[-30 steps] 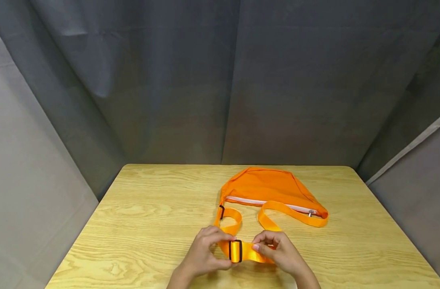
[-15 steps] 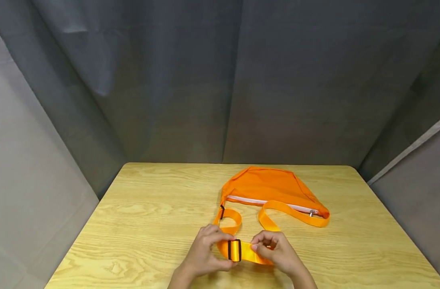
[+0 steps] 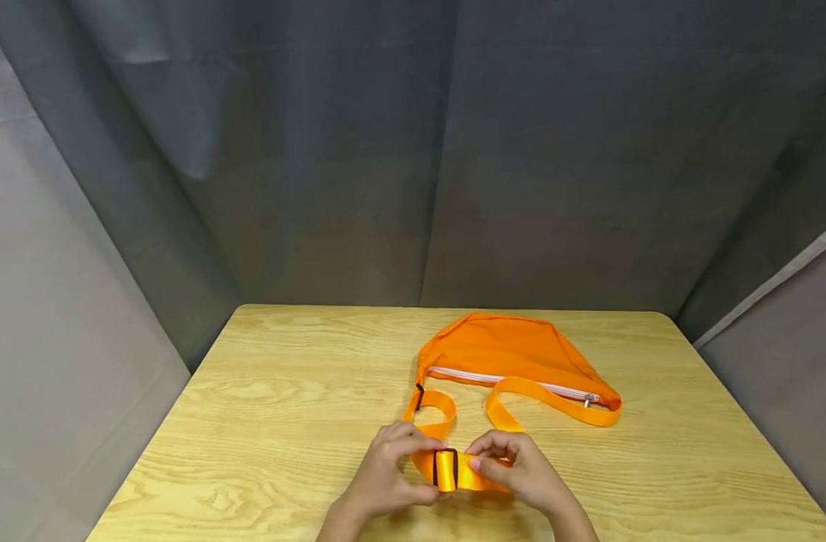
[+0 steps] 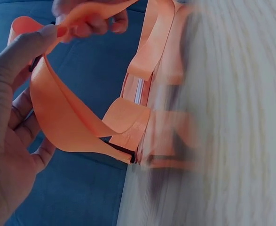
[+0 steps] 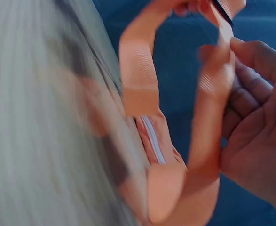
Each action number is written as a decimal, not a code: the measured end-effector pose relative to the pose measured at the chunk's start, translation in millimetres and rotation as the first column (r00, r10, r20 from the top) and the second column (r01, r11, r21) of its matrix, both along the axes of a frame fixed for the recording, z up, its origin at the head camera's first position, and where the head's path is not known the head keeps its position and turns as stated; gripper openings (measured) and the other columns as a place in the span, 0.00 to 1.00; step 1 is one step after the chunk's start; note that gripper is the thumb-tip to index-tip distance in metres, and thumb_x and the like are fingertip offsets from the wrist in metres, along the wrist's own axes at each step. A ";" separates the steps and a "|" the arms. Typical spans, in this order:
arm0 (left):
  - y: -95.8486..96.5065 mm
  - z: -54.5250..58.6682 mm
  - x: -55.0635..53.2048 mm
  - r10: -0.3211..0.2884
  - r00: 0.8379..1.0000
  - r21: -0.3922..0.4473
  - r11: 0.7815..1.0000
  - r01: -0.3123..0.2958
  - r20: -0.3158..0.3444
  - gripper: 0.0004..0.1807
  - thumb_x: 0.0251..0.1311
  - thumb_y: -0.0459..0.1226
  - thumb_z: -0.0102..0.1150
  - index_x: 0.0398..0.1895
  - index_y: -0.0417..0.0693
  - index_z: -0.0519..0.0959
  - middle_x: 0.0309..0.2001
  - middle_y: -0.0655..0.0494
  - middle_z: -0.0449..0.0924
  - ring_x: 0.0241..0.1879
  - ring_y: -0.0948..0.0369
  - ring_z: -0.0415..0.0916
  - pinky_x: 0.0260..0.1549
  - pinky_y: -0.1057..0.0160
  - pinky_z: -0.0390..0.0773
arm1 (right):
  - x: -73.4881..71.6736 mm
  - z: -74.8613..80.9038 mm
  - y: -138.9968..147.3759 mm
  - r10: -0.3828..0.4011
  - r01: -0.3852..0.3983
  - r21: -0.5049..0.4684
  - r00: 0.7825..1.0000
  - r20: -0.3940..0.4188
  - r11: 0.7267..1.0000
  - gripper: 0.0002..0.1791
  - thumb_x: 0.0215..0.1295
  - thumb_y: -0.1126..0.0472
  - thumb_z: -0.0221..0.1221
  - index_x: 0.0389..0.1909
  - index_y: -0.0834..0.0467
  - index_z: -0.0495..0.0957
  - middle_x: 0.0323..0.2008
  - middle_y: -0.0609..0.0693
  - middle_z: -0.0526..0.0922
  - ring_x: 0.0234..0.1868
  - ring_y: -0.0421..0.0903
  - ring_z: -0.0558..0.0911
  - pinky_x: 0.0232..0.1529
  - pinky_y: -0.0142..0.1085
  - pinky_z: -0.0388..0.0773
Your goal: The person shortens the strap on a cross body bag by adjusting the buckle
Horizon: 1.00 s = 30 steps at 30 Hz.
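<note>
An orange waist bag lies on the table with its white zipper toward me. Its orange strap loops forward to both hands. My left hand grips a black slide buckle between thumb and fingers, with strap threaded through it. Just to the right, my right hand pinches the strap beside the buckle. In the left wrist view, a wide strap loop hangs below the left thumb. A second black ring joins the strap to the bag's left end.
The wooden table carries the bag on its right half. Dark grey curtain stands behind the table, and lighter grey panels flank both sides.
Both hands keep their hold. The right hand has shifted slightly left, closer to the buckle, so less strap shows between them. The bag stays in place.
</note>
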State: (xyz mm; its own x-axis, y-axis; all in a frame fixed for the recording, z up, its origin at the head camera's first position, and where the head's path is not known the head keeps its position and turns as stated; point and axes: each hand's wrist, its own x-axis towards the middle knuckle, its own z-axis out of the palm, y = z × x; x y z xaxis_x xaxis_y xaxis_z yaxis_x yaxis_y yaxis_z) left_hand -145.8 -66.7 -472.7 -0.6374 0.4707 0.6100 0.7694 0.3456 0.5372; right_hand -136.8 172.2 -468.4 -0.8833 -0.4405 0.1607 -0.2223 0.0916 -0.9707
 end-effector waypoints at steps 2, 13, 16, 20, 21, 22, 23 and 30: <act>0.0 0.6 -0.5 -0.003 1.000 0.005 1.000 0.003 -0.001 0.28 0.28 0.38 0.76 0.42 0.55 0.82 0.35 0.69 0.75 0.37 0.70 0.69 0.44 0.62 0.69 | -0.8 1.7 4.4 -0.009 0.009 0.040 1.000 0.000 0.999 0.07 0.62 0.65 0.59 0.38 0.64 0.79 0.33 0.52 0.81 0.34 0.43 0.77 0.30 0.34 0.76; 1.8 0.3 -0.2 -0.015 1.000 -0.010 1.000 0.015 -0.001 0.26 0.29 0.39 0.76 0.41 0.54 0.84 0.32 0.68 0.75 0.36 0.71 0.69 0.42 0.64 0.70 | -1.3 -4.4 7.4 0.014 -0.014 -0.019 1.000 -0.007 1.000 0.02 0.60 0.69 0.59 0.33 0.64 0.78 0.24 0.47 0.75 0.25 0.36 0.70 0.23 0.27 0.69; 3.3 0.6 -0.4 -0.021 1.000 0.004 1.000 0.021 -0.003 0.26 0.29 0.38 0.76 0.41 0.54 0.84 0.32 0.67 0.75 0.35 0.70 0.69 0.42 0.63 0.69 | -1.7 -4.6 4.9 -0.004 0.004 -0.022 1.000 -0.020 1.000 0.02 0.59 0.69 0.59 0.33 0.63 0.78 0.24 0.46 0.75 0.24 0.36 0.70 0.22 0.27 0.68; 5.9 0.4 -0.6 -0.032 0.999 0.020 0.999 0.032 -0.043 0.26 0.28 0.37 0.76 0.41 0.53 0.83 0.32 0.67 0.76 0.35 0.70 0.69 0.41 0.65 0.69 | -3.7 -2.9 -0.2 0.008 -0.009 -0.034 0.999 -0.038 0.999 0.02 0.59 0.69 0.59 0.32 0.63 0.78 0.24 0.46 0.76 0.25 0.36 0.70 0.22 0.26 0.69; 6.5 0.3 -0.4 -0.035 0.998 0.022 0.999 0.036 -0.051 0.26 0.28 0.37 0.75 0.41 0.53 0.83 0.32 0.66 0.76 0.34 0.70 0.69 0.40 0.66 0.69 | -4.2 -2.4 -0.9 0.016 -0.018 -0.039 0.999 -0.033 0.999 0.02 0.59 0.69 0.60 0.32 0.63 0.78 0.25 0.46 0.76 0.25 0.36 0.71 0.22 0.27 0.69; 7.0 0.4 -0.4 -0.036 0.997 0.023 0.999 0.037 -0.064 0.26 0.29 0.37 0.75 0.41 0.53 0.83 0.32 0.66 0.76 0.34 0.70 0.70 0.40 0.67 0.69 | -4.6 -1.8 -1.3 0.022 -0.024 -0.039 0.999 -0.029 0.999 0.02 0.59 0.68 0.60 0.32 0.63 0.78 0.25 0.46 0.77 0.25 0.36 0.71 0.22 0.27 0.69; 7.5 0.7 -0.3 -0.038 0.997 0.024 0.999 0.040 -0.073 0.26 0.29 0.38 0.75 0.41 0.53 0.83 0.32 0.66 0.76 0.34 0.70 0.70 0.40 0.67 0.69 | -5.0 -1.3 -1.2 0.028 -0.028 -0.035 0.999 -0.023 0.999 0.03 0.59 0.67 0.60 0.33 0.64 0.78 0.25 0.46 0.77 0.25 0.36 0.72 0.23 0.27 0.70; 6.7 1.9 0.0 -0.066 0.996 0.099 0.993 0.071 -0.054 0.28 0.29 0.34 0.76 0.43 0.49 0.83 0.36 0.64 0.79 0.36 0.68 0.73 0.39 0.66 0.72 | -6.5 2.3 10.1 0.024 -0.025 0.042 0.999 0.025 0.999 0.08 0.61 0.64 0.60 0.37 0.65 0.79 0.28 0.50 0.79 0.28 0.40 0.75 0.25 0.30 0.73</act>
State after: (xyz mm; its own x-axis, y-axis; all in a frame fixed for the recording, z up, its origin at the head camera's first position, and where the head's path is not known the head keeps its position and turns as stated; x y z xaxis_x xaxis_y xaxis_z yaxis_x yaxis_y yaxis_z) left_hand -145.8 -60.0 -470.7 -0.5731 0.4467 0.6870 0.8163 0.2374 0.5266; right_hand -143.3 182.3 -466.1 -0.8754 -0.4682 0.1202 -0.2013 0.1270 -0.9713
